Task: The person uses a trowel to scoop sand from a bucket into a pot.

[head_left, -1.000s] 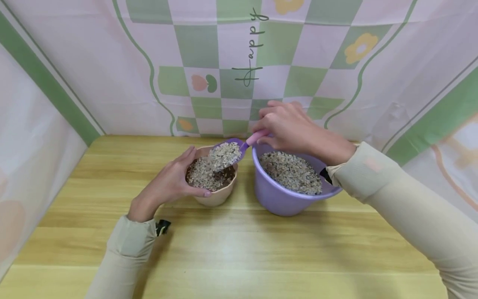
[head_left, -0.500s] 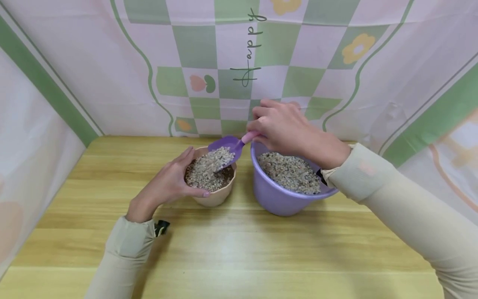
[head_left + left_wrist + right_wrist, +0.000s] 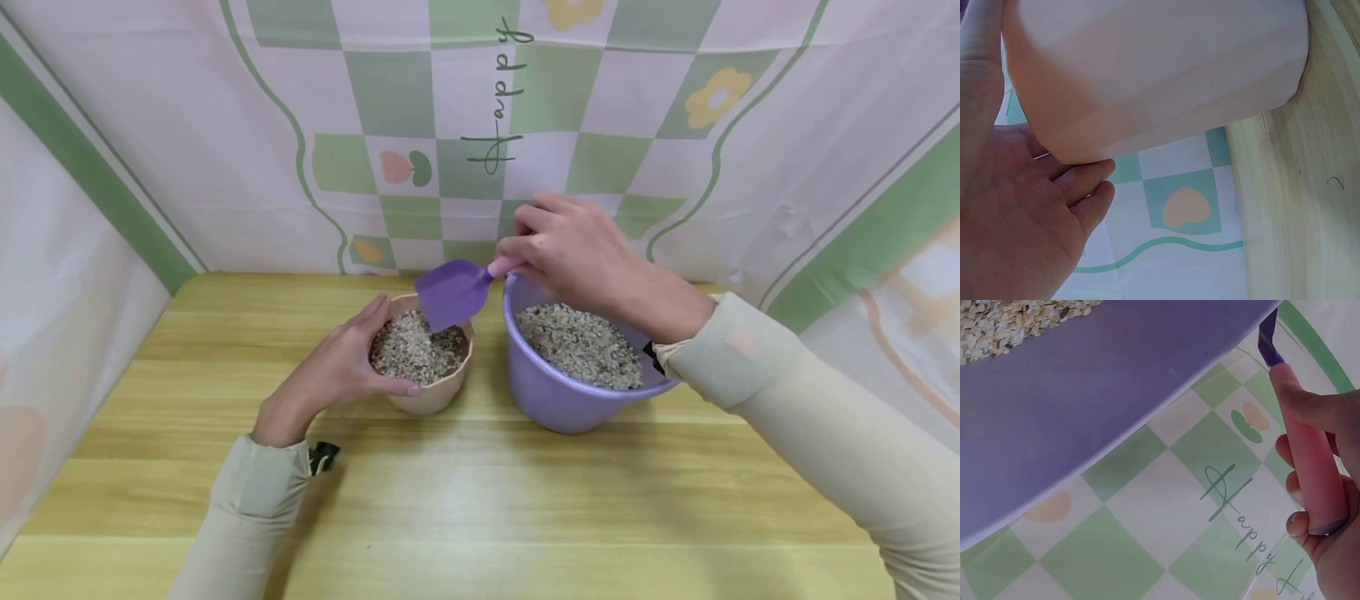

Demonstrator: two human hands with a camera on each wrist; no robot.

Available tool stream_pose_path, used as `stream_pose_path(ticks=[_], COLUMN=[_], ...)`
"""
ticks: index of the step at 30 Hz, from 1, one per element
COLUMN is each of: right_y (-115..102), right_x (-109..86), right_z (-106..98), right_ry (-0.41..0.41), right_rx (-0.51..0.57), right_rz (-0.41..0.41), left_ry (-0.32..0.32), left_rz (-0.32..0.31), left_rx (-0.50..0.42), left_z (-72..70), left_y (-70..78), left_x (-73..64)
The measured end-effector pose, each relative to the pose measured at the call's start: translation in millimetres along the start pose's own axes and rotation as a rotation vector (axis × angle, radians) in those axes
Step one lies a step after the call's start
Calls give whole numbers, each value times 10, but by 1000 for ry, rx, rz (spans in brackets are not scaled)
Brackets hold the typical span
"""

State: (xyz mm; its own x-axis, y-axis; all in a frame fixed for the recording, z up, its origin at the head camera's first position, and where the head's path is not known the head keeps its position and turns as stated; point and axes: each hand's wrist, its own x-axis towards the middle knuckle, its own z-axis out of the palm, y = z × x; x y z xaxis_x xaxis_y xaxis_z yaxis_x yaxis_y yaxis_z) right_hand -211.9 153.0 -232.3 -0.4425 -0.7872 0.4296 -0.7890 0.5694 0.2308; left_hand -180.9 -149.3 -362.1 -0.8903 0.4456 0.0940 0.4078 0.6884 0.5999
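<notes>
My left hand (image 3: 337,362) holds a cream flower pot (image 3: 435,396) from its left side, thumb along the near rim; the left wrist view shows its fingers curved round the pale pot wall (image 3: 1160,69). Pale gravel (image 3: 412,350) lies in the pot over some dark soil. In my right hand (image 3: 573,250) is a small shovel with a purple blade (image 3: 452,293) and a pink handle (image 3: 1310,450), which the fingers curl round. The blade is tipped over the pot's far rim, its bare face showing. A purple tub (image 3: 566,408) of gravel (image 3: 581,346) stands below my right hand.
Pot and tub stand side by side on a wooden table (image 3: 450,508), near its back edge. Behind it hangs a checked green and white cloth (image 3: 480,167), with more cloth on both sides.
The shovel blade, heaped with gravel a second ago, has been turned over and its gravel has slid into the pot. The left hand and the pot have stayed in place.
</notes>
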Motion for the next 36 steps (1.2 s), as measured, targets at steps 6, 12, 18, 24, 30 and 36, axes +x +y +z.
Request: stream_pose_path(ticks=[6,12,18,24,30,36], right_y=[49,110,184,290,375,440], right_x=[-47,-121,-236,-383,-526,-666], right_z=[-35,-76,-155,-230,-329,-405], right_ry=[71,135,124,121,108,93], right_rx=[-16,-12,-22,-4,-29,-18], right_rz=[11,31,89,119,174,238], left_ry=[1,-9,-6,1,-2,-13], left_rz=[-3,-20,-15,2,1,-11], left_rx=[2,10,7,14,8,0], left_z=[-4,-12,-17,-12,-6,-16], left_y=[1,9,16,11,4,-8], left_x=[7,2,-2,7,11,12])
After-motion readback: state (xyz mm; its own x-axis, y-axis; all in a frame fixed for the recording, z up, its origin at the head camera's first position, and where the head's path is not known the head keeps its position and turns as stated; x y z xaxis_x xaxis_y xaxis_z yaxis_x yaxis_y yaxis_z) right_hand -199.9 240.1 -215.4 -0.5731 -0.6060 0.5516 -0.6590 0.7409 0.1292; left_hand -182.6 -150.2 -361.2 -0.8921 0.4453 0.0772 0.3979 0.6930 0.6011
